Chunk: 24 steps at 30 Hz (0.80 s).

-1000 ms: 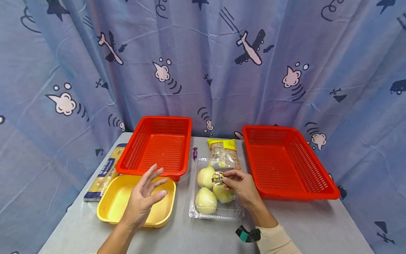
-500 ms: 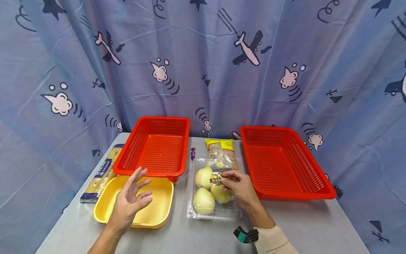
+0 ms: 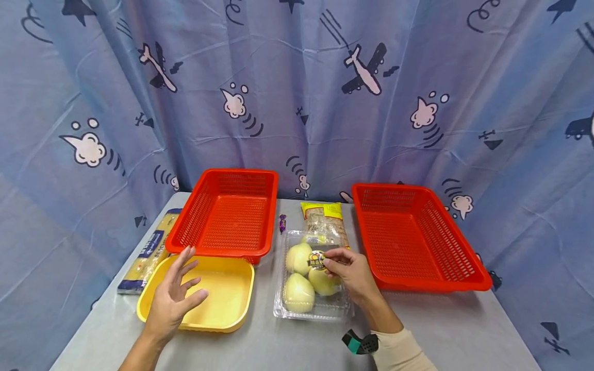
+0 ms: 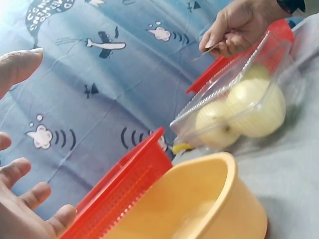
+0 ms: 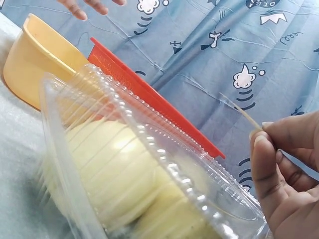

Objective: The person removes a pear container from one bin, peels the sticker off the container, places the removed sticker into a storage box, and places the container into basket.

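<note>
My right hand (image 3: 355, 275) pinches a round printed sticker (image 3: 316, 260) between thumb and fingertips, above a clear plastic clamshell box (image 3: 331, 310). Edge-on in the right wrist view, the sticker (image 5: 244, 114) shows as a thin strip standing out from the fingertips, apart from the lid. Inside the box lie several pale yellow round fruits (image 3: 299, 292), like pears. The lid looks shut. My left hand (image 3: 168, 305) hovers with spread fingers over the left side of a yellow plastic basin (image 3: 248, 304), holding nothing.
Behind the basin stands a red perforated basket (image 3: 274, 206); another red basket (image 3: 482, 283) is at the right. A yellow-topped snack bag (image 3: 325, 214) and a purple-wrapped candy (image 3: 282, 223) lie behind the box. A long blue-and-yellow packet (image 3: 150, 250) lies at the left table edge.
My left hand has drifted left across the basin, fingers still spread. The right hand keeps its hold on the sticker in nearly the same place over the box.
</note>
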Each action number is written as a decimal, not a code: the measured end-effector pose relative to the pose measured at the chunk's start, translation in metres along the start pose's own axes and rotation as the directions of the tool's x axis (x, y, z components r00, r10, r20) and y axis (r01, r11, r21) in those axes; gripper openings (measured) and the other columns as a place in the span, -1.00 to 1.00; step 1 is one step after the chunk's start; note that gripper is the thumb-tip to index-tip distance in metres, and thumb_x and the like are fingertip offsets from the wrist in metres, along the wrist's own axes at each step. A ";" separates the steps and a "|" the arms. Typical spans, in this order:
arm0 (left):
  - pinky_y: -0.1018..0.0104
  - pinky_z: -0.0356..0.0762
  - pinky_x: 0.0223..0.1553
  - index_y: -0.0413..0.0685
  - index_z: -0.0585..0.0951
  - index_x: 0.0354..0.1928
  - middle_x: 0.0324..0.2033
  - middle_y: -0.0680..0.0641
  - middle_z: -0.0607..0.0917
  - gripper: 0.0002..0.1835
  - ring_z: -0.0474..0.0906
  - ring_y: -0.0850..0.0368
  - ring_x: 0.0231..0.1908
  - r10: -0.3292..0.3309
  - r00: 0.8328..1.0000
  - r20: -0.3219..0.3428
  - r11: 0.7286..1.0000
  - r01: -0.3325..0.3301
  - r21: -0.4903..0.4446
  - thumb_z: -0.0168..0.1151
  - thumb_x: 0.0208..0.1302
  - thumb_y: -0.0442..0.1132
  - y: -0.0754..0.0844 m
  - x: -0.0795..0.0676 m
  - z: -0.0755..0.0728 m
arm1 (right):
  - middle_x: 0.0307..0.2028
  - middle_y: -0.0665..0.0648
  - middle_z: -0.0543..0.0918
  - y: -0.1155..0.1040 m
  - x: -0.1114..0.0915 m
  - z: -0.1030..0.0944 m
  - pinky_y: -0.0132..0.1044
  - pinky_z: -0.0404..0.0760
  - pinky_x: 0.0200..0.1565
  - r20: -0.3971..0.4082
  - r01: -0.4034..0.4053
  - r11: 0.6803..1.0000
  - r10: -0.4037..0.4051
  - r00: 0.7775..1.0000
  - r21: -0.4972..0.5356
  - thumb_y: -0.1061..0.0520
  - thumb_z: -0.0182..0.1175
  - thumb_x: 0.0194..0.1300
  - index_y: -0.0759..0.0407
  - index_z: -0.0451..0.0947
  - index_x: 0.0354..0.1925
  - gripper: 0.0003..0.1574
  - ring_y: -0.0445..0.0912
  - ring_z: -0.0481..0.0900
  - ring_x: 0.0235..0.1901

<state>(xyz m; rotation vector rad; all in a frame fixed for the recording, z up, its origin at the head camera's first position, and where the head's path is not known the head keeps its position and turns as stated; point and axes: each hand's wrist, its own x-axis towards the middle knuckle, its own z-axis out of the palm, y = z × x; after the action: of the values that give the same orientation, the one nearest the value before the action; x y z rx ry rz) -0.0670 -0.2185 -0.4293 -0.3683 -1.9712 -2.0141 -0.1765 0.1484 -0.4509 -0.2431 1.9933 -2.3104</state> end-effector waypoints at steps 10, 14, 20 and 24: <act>0.30 0.16 0.10 -0.12 0.13 0.48 0.41 -0.16 0.16 -0.03 0.06 0.06 0.28 -0.024 0.994 -0.104 0.989 0.039 0.145 0.29 0.01 -0.67 0.001 -0.003 -0.017 | -0.46 0.21 0.60 0.002 0.001 0.000 -0.33 0.61 -0.46 0.001 0.024 1.000 -0.024 1.000 -0.013 0.50 0.24 0.16 0.69 0.47 -0.15 -0.71 -0.10 0.58 -0.54; 0.39 0.14 0.08 -0.06 0.11 0.49 0.42 -0.17 0.12 -0.02 0.03 0.12 0.28 -0.047 0.991 -0.124 0.966 0.076 0.247 0.34 0.05 -0.60 0.002 -0.004 -0.024 | -0.45 0.22 0.60 0.002 0.001 -0.001 -0.32 0.62 -0.45 0.006 0.027 0.999 -0.027 1.000 -0.019 0.50 0.24 0.16 0.68 0.47 -0.14 -0.71 -0.10 0.58 -0.53; 0.31 0.15 0.10 0.07 0.10 0.51 0.44 -0.17 0.11 -0.01 0.01 -0.01 0.31 -0.078 0.984 -0.158 0.931 0.129 0.342 0.38 0.08 -0.50 0.000 -0.004 -0.032 | -0.45 0.23 0.60 0.001 0.001 0.000 -0.32 0.62 -0.45 -0.002 0.026 0.999 -0.026 1.000 -0.019 0.50 0.24 0.16 0.68 0.47 -0.14 -0.71 -0.10 0.58 -0.54; -0.05 0.08 0.20 0.10 0.07 0.52 0.46 -0.06 0.08 0.02 -0.04 -0.11 0.35 -0.127 0.971 -0.204 0.899 0.199 0.390 0.43 0.08 -0.39 -0.001 -0.008 -0.038 | -0.45 0.23 0.60 0.002 0.001 0.000 -0.31 0.62 -0.44 -0.002 0.014 1.000 -0.014 1.000 -0.021 0.50 0.25 0.16 0.67 0.48 -0.14 -0.71 -0.10 0.57 -0.53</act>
<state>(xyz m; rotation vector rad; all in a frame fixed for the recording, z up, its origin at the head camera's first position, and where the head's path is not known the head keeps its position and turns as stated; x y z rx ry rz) -0.0596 -0.2567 -0.4346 0.0717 -2.2971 -1.5920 -0.1776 0.1482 -0.4527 -0.2567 2.0248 -2.3002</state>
